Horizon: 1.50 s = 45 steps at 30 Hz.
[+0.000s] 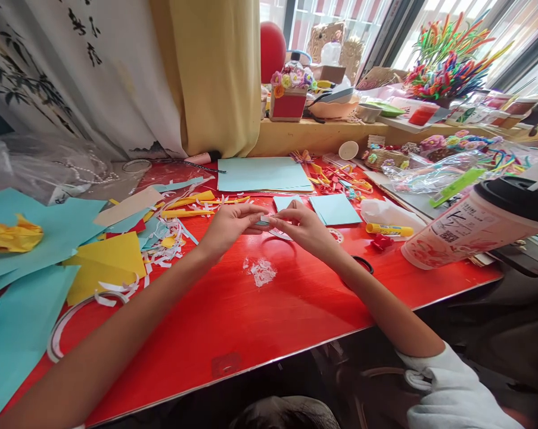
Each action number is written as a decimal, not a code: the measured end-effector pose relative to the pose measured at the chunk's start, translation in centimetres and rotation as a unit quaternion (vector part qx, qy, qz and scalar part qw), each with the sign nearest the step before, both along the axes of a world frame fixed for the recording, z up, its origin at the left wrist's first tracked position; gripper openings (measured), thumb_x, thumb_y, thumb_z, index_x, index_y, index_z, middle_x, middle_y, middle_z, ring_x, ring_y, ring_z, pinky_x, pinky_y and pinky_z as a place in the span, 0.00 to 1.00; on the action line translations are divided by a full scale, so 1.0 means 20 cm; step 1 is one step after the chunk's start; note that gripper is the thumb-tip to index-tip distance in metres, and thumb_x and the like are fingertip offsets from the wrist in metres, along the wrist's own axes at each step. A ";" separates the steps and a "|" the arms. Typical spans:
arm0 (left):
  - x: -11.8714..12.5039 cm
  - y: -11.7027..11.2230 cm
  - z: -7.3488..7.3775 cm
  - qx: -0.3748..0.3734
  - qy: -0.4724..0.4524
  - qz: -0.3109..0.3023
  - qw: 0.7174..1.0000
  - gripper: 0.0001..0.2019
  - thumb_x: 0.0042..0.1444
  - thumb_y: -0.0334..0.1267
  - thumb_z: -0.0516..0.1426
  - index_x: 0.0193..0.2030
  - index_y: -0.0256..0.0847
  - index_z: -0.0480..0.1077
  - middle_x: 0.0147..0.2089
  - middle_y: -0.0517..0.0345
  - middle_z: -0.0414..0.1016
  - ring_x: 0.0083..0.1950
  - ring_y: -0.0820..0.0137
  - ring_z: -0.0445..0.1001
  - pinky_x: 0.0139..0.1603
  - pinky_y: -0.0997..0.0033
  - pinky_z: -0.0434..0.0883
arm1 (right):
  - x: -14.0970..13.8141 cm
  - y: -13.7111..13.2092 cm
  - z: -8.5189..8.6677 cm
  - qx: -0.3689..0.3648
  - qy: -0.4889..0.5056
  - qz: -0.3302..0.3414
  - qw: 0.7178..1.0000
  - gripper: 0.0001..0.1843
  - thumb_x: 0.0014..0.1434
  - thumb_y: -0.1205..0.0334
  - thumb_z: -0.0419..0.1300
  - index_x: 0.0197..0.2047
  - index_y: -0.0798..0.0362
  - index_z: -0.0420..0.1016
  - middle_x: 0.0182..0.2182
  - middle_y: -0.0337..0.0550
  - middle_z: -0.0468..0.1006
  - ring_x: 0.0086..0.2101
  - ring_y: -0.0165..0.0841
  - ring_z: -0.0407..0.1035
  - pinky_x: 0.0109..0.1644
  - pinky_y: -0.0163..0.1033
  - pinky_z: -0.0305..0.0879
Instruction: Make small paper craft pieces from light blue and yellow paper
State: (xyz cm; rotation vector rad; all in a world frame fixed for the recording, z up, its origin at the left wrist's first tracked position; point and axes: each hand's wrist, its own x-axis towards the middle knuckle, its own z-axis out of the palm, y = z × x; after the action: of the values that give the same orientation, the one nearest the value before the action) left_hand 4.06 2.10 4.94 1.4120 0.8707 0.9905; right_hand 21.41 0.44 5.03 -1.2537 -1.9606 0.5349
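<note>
— Both hands are pinching. The left hand (pixel 230 229) and the right hand (pixel 302 229) each press thumb and fingertips onto one small blue paper piece (pixel 265 221). It is held just above the middle of the red table (pixel 251 333), a little nearer the far edge.

— Fiddly. How would you do that well?

— I'd set the two pinches close together, line up the paper's edges before pressing, and work low over the bare red. That stays clear of the white scraps (pixel 260 271) lying toward the near edge.

— And the containers, biggest first?

— The drink cup (pixel 469 223) with the black lid is at the right edge, tilted. Its wall is printed, so I cannot tell what's inside.
On the sill beyond the far edge, the pot (pixel 442 100) is mostly hidden under its bush of coloured pipe cleaners (pixel 447 62).
Left of that, the red box (pixel 289 106) holds paper flowers (pixel 293 77).
The little woven basket (pixel 385 159) by the far right corner seems to hold a few more.
Smallest is the yellow glue stick (pixel 388 229), lying flat between the right hand and the cup.
</note>
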 end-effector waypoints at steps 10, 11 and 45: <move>0.01 0.00 -0.05 -0.069 -0.063 -0.028 0.995 0.11 0.49 0.39 0.58 0.38 0.35 0.73 0.35 0.54 0.77 0.38 0.67 0.76 0.48 0.62 0.71 | -0.01 0.00 -0.02 0.006 -0.043 0.004 0.999 0.16 0.57 0.50 0.53 0.32 0.53 0.76 0.27 0.41 0.59 0.33 0.34 0.58 0.35 0.39 0.54; 0.01 0.00 -0.05 -0.075 -0.070 -0.029 0.994 0.11 0.50 0.38 0.58 0.38 0.35 0.73 0.35 0.54 0.77 0.39 0.67 0.76 0.48 0.62 0.71 | -0.02 0.00 -0.02 0.008 -0.044 0.002 0.999 0.16 0.57 0.50 0.53 0.32 0.53 0.76 0.27 0.42 0.59 0.33 0.34 0.58 0.35 0.39 0.54; 0.04 -0.03 -0.10 -0.044 -0.070 -0.034 0.996 0.16 0.49 0.38 0.59 0.45 0.36 0.72 0.43 0.52 0.76 0.43 0.68 0.75 0.51 0.64 0.69 | -0.06 0.00 -0.05 0.038 -0.083 -0.056 0.994 0.09 0.56 0.64 0.54 0.27 0.55 0.71 0.25 0.39 0.59 0.31 0.31 0.57 0.35 0.35 0.53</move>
State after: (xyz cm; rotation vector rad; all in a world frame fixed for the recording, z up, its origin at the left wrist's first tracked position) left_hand 4.94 1.59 2.91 1.2729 0.7503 0.9755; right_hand 20.21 0.44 3.97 -1.3876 -2.0121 0.3044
